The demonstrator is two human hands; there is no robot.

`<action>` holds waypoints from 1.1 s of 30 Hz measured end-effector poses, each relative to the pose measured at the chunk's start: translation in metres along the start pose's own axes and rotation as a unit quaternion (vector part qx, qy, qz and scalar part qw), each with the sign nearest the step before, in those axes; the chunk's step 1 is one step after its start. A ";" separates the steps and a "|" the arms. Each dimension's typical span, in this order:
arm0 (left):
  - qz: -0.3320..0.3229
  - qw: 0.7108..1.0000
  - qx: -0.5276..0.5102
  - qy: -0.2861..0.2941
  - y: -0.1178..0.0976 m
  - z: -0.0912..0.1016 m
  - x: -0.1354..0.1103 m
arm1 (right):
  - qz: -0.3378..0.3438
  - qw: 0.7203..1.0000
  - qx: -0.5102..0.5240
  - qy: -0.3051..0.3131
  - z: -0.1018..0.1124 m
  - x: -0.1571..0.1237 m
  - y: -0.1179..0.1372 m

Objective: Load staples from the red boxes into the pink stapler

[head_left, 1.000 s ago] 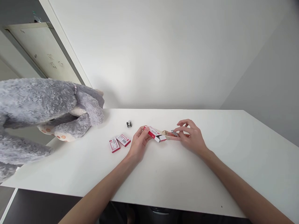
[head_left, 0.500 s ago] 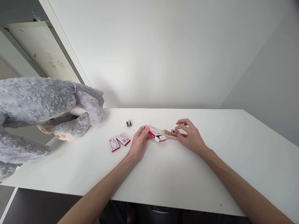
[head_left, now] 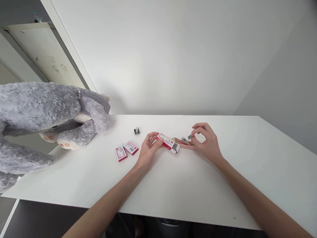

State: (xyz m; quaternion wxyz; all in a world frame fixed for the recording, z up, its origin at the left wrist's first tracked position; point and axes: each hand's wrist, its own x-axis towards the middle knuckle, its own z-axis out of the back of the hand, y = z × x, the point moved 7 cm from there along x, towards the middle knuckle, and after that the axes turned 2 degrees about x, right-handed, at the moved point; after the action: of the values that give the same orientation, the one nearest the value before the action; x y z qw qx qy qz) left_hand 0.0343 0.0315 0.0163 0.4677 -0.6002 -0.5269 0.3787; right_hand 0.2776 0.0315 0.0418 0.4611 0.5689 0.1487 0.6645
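Note:
My left hand grips a small red and white cardboard box on the white table, fingers closed on its left end. The box's inner tray is slid out to the right. My right hand is just right of the tray, thumb and forefinger pinched on a small grey metal strip lifted a little above it. More grey metal pieces lie in the tray.
Two more red and white boxes lie flat to the left of my left hand. A small black and silver object sits behind them. A big grey plush toy leans over the table's left end. A wall runs behind.
My right hand has lifted from the tray with a small metal strip pinched in its fingers. The box in my left hand has shifted slightly right.

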 end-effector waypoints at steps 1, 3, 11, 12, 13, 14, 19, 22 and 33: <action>-0.006 1.000 0.015 0.003 -0.001 -0.001 -0.001 | -0.016 1.000 0.024 0.000 0.001 0.001 0.001; -0.019 0.999 0.047 0.014 -0.001 -0.003 -0.001 | -0.053 0.995 0.087 0.024 -0.003 0.000 0.003; -0.049 0.988 0.106 0.096 0.004 -0.019 -0.004 | -0.034 0.978 0.128 0.159 -0.023 -0.008 0.017; -0.046 0.988 0.108 0.101 0.004 -0.019 -0.004 | -0.025 0.977 0.123 0.172 -0.025 -0.009 0.018; -0.043 0.988 0.108 0.102 0.004 -0.019 -0.004 | -0.020 0.976 0.119 0.182 -0.026 -0.010 0.020; -0.040 0.988 0.107 0.102 0.003 -0.019 -0.004 | -0.017 0.975 0.117 0.190 -0.027 -0.010 0.020; -0.029 0.992 0.088 0.086 0.000 -0.016 -0.002 | -0.016 0.973 0.107 0.206 -0.028 -0.012 0.020; -0.015 0.994 0.079 0.067 0.003 -0.012 -0.001 | -0.010 0.973 0.097 0.208 -0.027 -0.011 0.021; 0.049 0.998 -0.004 0.047 0.007 -0.009 0.000 | -0.034 0.976 0.108 0.185 -0.023 -0.007 0.018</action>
State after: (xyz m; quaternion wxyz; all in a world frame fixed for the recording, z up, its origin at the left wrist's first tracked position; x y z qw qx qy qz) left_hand 0.0445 0.0295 0.0120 0.4704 -0.6442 -0.4762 0.3701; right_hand 0.2489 0.0241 0.0433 0.3836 0.4770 0.3213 0.7225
